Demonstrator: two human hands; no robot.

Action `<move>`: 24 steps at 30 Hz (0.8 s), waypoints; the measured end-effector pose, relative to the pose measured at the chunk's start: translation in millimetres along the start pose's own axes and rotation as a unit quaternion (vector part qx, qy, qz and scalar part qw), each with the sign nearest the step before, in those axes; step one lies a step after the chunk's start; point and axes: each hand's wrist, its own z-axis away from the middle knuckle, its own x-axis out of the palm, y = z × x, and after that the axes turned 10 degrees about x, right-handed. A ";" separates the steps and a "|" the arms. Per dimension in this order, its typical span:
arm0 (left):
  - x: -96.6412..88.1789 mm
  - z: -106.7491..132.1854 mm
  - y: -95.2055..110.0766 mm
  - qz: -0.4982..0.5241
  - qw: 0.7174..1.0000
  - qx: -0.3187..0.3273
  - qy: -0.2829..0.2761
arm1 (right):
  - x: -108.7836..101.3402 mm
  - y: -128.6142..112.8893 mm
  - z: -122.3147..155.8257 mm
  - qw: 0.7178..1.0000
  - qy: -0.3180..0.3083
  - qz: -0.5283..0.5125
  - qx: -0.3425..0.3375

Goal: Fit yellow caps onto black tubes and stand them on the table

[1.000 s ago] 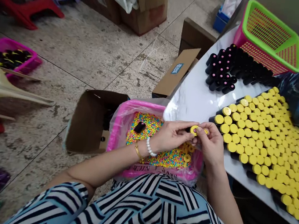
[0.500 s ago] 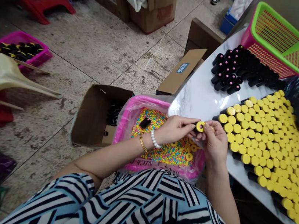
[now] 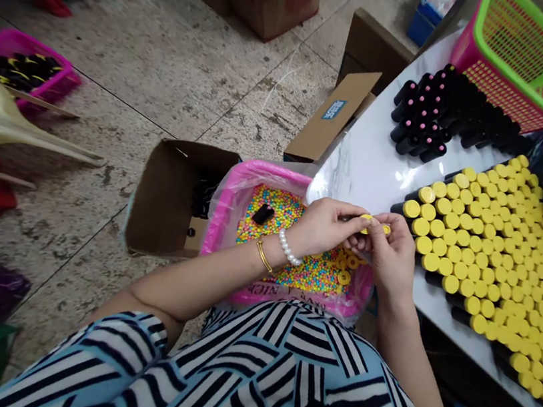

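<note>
One white table (image 3: pixel 347 167) took up much of the right side, with a broad block of yellow-capped tubes (image 3: pixel 493 243) packed closely on it. Against its near end sat a pink tub (image 3: pixel 221 210), lined with clear plastic. Further back on the table stood a cluster of black tubes (image 3: pixel 430 115), many with pink tips, beside a green and pink basket (image 3: pixel 492 78). An open cardboard box (image 3: pixel 157 208) rested just left of the tub.

Two hands met above the tub's right side, close to the table's edge. The left hand (image 3: pixel 329 226) (a pearl bracelet (image 3: pixel 289 246) and a gold bangle (image 3: pixel 264 256) circled its wrist) pinched a small yellow cap (image 3: pixel 366 221) between thumb and forefinger. The right hand (image 3: pixel 394 253) had its fingers curled around a second yellow piece (image 3: pixel 386 229), its thumb up against the cap.

Down in the tub, a black piece (image 3: pixel 263 214) lay toward the left and loose yellow rings (image 3: pixel 344 278) toward the right. Smallest were the many-coloured beads (image 3: pixel 279 198), spread thickly around both.
</note>
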 end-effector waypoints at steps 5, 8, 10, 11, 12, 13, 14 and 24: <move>2.4 1.2 -1.4 -0.042 0.998 0.041 -0.016 | 4.2 -4.4 2.7 0.996 0.039 0.058 -0.046; 0.6 7.3 -13.5 -0.090 0.993 0.076 -0.023 | 0.3 5.4 -1.3 0.998 0.030 0.046 -0.019; -1.7 9.6 -17.9 -0.148 0.980 0.127 -0.029 | -2.2 10.4 -4.5 0.999 0.020 0.034 -0.003; -2.9 10.4 -17.4 -0.182 0.971 0.153 -0.032 | -3.1 11.1 -4.9 1.000 0.011 0.029 0.001; -4.2 11.6 -15.2 -0.216 0.960 0.175 -0.038 | -3.9 10.7 -3.6 1.000 -0.001 0.029 0.001; -5.6 13.6 -11.6 -0.245 0.949 0.193 -0.041 | -4.8 9.4 -0.5 0.999 -0.010 0.034 -0.005; -7.2 16.8 -7.4 -0.265 0.941 0.206 -0.042 | -5.8 7.5 4.4 0.999 -0.015 0.047 -0.018; -26.7 59.3 7.6 0.137 0.971 -0.001 -0.198 | -35.5 -21.8 47.6 0.965 -0.225 0.133 -0.033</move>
